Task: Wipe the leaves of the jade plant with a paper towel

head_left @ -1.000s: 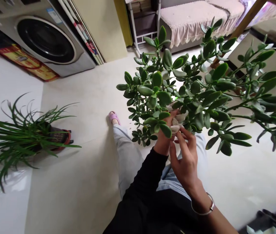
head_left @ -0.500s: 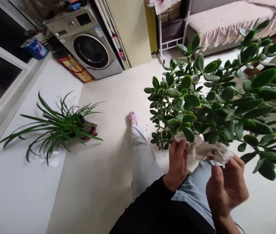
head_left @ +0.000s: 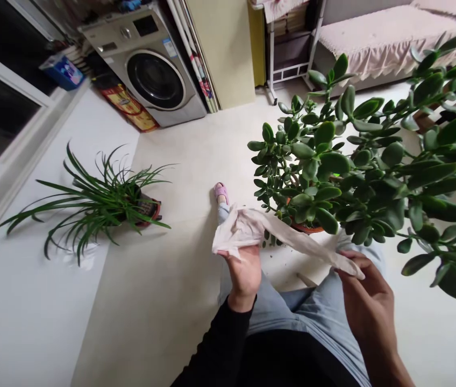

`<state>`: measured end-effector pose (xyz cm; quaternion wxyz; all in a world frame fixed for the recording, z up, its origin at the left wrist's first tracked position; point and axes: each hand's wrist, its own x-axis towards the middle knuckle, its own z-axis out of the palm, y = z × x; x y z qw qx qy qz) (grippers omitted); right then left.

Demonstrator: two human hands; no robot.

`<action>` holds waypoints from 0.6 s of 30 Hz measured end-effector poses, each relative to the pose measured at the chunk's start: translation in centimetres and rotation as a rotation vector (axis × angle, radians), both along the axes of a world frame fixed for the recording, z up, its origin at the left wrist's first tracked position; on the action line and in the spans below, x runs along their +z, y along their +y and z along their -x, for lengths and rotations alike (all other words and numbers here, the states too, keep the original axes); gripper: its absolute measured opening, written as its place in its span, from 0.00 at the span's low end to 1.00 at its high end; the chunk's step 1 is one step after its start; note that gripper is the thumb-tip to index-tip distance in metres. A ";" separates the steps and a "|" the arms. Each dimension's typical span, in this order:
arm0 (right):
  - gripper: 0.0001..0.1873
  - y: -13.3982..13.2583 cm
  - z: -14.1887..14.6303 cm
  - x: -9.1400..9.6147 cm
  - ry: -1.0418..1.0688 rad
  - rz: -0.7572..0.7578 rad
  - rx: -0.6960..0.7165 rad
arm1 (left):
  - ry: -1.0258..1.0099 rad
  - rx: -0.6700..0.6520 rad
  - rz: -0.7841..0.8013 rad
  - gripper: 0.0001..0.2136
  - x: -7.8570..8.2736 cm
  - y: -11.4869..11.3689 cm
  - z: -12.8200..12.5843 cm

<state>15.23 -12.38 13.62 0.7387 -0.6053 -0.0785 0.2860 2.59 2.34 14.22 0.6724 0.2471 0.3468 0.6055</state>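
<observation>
Left hand (head_left: 246,271): palm up, fingers under the white cloth (head_left: 288,233); can't tell how far they're open or if they grip. Right hand (head_left: 369,295): closed, thumb and fingers pinching the far end of that cloth. Cloth is bunched at the left, a twisted strip to the right, strung across above the person's jeans (head_left: 268,309). Just beyond it: leafy succulent (head_left: 334,162) in an orange pot (head_left: 307,229). Spiky plant (head_left: 102,201) well off left, by the wall.
</observation>
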 end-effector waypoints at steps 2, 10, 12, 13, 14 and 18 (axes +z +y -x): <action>0.15 -0.1 -0.6 -0.5 0.039 -0.008 0.047 | 0.041 -0.007 -0.043 0.39 0.1 0.3 0.6; 0.17 0.3 -1.3 -2.8 0.028 0.094 -0.081 | 0.182 0.077 0.011 0.41 -0.4 1.6 3.5; 0.16 0.0 -1.4 -3.2 0.023 0.204 -0.057 | 0.163 0.050 0.078 0.39 0.1 1.7 4.2; 0.15 -0.2 -1.5 -3.3 0.011 0.265 -0.039 | 0.145 0.036 0.110 0.38 0.3 1.7 4.5; 0.14 -0.4 -1.6 -3.4 -0.014 0.324 -0.020 | 0.123 0.026 0.139 0.37 0.6 1.6 4.6; 0.14 -0.6 -1.5 -4.0 -0.091 0.408 0.184 | 0.024 -0.003 0.266 0.34 1.4 1.1 4.5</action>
